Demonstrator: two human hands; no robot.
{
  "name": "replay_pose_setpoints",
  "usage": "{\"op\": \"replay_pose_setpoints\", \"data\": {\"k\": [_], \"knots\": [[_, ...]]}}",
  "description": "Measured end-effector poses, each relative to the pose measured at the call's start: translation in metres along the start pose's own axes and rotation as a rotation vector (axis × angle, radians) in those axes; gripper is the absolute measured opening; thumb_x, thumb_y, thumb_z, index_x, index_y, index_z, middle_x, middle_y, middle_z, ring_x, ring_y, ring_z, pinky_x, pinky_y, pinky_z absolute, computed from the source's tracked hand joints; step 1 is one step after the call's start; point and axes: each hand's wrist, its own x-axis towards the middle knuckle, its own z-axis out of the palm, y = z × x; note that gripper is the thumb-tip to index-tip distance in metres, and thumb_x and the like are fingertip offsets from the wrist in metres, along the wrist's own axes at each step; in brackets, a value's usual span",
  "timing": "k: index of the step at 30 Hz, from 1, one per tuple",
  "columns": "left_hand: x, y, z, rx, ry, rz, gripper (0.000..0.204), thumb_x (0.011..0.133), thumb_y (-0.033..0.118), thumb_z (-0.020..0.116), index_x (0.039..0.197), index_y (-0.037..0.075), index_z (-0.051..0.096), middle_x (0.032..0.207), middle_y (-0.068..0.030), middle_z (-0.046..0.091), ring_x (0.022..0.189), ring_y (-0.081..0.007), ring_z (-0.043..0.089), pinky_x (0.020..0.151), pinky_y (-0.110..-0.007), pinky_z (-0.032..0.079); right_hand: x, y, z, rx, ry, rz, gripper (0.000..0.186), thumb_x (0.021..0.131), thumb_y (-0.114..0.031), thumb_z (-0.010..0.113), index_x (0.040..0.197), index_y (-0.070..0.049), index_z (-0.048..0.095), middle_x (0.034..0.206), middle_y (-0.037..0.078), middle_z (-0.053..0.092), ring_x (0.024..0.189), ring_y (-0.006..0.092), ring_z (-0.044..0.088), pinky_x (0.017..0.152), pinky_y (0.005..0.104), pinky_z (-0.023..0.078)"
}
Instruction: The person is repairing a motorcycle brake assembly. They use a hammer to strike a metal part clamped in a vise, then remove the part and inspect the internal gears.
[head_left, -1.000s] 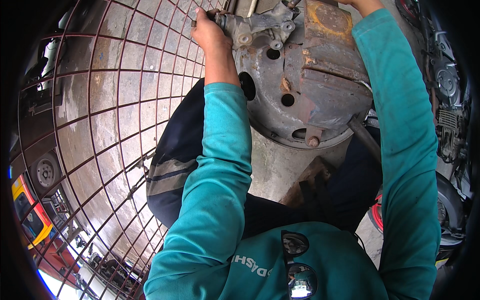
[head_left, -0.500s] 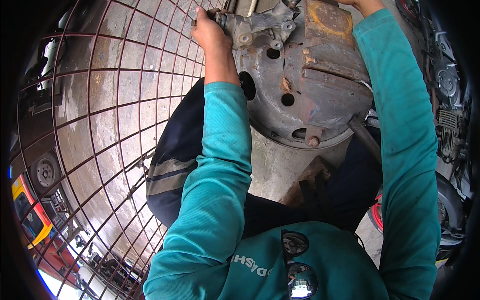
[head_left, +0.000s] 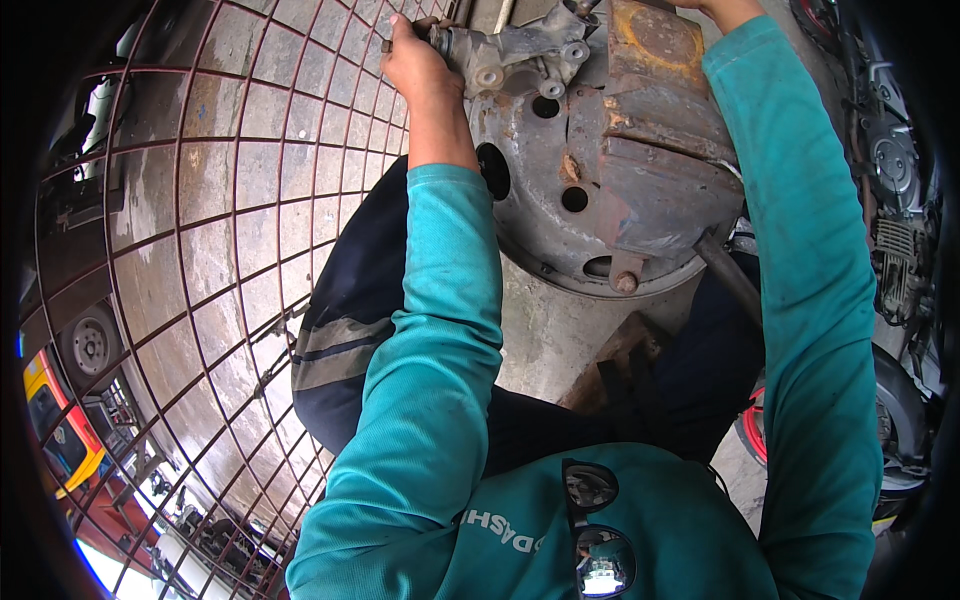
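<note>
At the top of the view, my left hand is closed around the left end of a grey cast-metal housing with several bolt bosses. The housing lies over the far side of a worn steel wheel rim with round holes. A rusty bench vise sits on the rim's right half, its handle bar pointing down to the right. My right hand is beyond the vise at the upper edge. Its fingers are cut off by the frame, so what they hold is hidden.
A reddish wire-mesh panel stands along my left. On the right are motorcycle parts, with an engine and a tyre. A wooden block lies below the rim between my legs. Sunglasses hang on my shirt.
My right forearm has shifted very slightly to the left. The left hand, the housing and the vise look almost unmoved.
</note>
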Motion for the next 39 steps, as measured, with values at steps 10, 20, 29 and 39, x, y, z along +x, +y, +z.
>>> {"op": "replay_pose_setpoints", "data": {"k": [10,20,29,39], "knots": [[-0.005,0.004,0.005,0.021,0.008,-0.001,0.046,0.107,0.030,0.055,0.082,-0.008,0.061,0.077,-0.0183,0.066,0.064,-0.0279,0.066,0.062,-0.042,0.056,-0.001,0.001,-0.002,0.207,-0.069,0.043,0.027,0.081,-0.023,0.074,0.094,0.000,0.076,0.087,0.020,0.074,0.084,0.0302,0.072,0.076,0.0419,0.055],[0.003,-0.001,-0.002,-0.006,0.000,-0.013,0.041,0.107,0.029,0.055,0.088,-0.007,0.059,0.080,-0.0187,0.067,0.066,-0.0277,0.066,0.063,-0.042,0.057,-0.004,-0.012,-0.008,0.080,-0.092,0.153,0.040,0.086,-0.036,0.072,0.092,0.003,0.076,0.092,0.024,0.074,0.089,0.0339,0.073,0.077,0.0440,0.055],[0.003,-0.001,-0.002,-0.022,-0.016,-0.013,0.041,0.107,0.029,0.055,0.088,-0.008,0.059,0.080,-0.0187,0.067,0.064,-0.0277,0.066,0.062,-0.042,0.057,0.001,0.003,0.001,0.104,-0.038,-0.026,0.030,0.085,-0.026,0.074,0.096,0.001,0.076,0.091,0.022,0.075,0.087,0.0337,0.073,0.078,0.0426,0.055],[0.002,0.001,-0.002,-0.003,-0.013,0.001,0.042,0.107,0.029,0.055,0.086,-0.008,0.059,0.080,-0.0191,0.067,0.065,-0.0284,0.066,0.062,-0.042,0.057,-0.001,-0.006,-0.003,0.028,-0.034,0.080,0.035,0.085,-0.030,0.074,0.094,0.004,0.076,0.086,0.022,0.075,0.083,0.0341,0.073,0.076,0.0437,0.055]]}}
